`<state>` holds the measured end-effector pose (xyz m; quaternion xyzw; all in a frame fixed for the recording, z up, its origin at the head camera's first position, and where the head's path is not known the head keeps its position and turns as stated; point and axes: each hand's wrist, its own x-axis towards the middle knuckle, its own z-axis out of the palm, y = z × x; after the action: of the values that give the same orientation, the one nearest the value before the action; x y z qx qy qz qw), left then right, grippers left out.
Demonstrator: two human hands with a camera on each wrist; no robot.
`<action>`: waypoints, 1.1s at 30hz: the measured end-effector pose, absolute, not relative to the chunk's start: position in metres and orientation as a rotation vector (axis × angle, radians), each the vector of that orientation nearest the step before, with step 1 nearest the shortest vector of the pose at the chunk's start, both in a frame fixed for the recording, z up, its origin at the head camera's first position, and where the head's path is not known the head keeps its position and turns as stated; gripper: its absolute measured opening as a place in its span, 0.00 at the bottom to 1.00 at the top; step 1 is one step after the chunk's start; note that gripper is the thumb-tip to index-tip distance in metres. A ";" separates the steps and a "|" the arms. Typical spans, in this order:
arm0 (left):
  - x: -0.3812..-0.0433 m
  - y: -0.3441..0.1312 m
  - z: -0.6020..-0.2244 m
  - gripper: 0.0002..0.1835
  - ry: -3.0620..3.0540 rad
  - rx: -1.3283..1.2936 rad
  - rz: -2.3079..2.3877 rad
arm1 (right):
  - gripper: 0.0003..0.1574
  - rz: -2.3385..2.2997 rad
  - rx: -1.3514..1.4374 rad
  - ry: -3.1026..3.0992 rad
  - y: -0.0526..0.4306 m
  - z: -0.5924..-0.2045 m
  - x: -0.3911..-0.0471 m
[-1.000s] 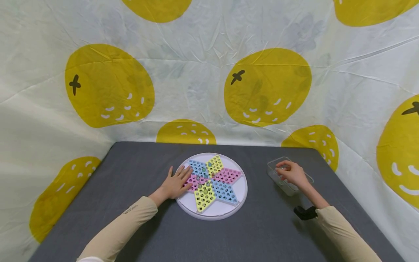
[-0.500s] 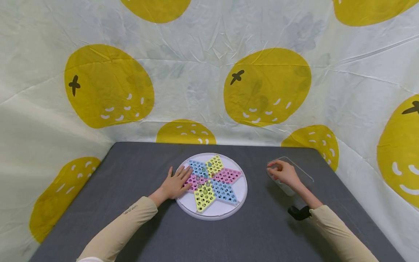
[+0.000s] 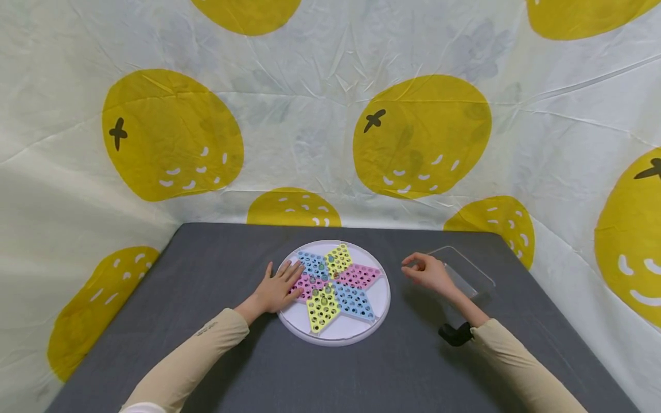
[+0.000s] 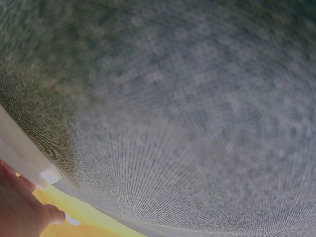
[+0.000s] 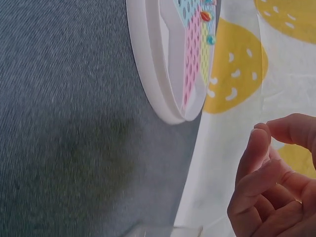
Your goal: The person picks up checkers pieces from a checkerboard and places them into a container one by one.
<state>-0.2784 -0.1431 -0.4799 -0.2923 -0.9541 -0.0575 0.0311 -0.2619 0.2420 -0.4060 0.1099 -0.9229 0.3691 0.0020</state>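
A round white Chinese checkers board (image 3: 380,298) bears a star of pink, yellow and blue hole-filled points. Several glass marbles (image 3: 324,300) sit in its left and middle holes. My left hand (image 3: 279,291) rests with spread fingers over the board's left edge; the left wrist view catches only part of that hand (image 4: 22,210). To the right of the board, my right hand (image 3: 431,275) hovers over the table, thumb and index fingertips meeting and the other fingers curled. I cannot tell whether something small is between those fingertips (image 5: 260,132).
Behind my right hand stands a clear plastic box (image 3: 474,266), partly covered by the hand and forearm. A dark grey cloth (image 3: 330,378) covers the table. A white curtain (image 3: 296,132) with yellow fruit prints hangs behind and at both sides.
My right hand has moved left from over the clear box toward the board, its fingertips still together. The left hand and the board stay where they were.
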 end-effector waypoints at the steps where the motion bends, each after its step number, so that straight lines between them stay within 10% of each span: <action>1: -0.280 -0.143 -0.481 0.32 -2.948 -0.888 -0.142 | 0.15 1.168 0.352 -2.893 0.240 -0.407 -0.262; 33: -0.282 -0.141 -0.482 0.32 -2.983 -0.877 -0.140 | 0.14 1.302 0.420 -2.923 0.174 -0.422 -0.278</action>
<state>-0.2819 -0.1415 -0.4820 -0.2816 -0.9584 -0.0449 0.0145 -0.2777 0.1738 -0.4222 0.1300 -0.9049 0.4029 -0.0430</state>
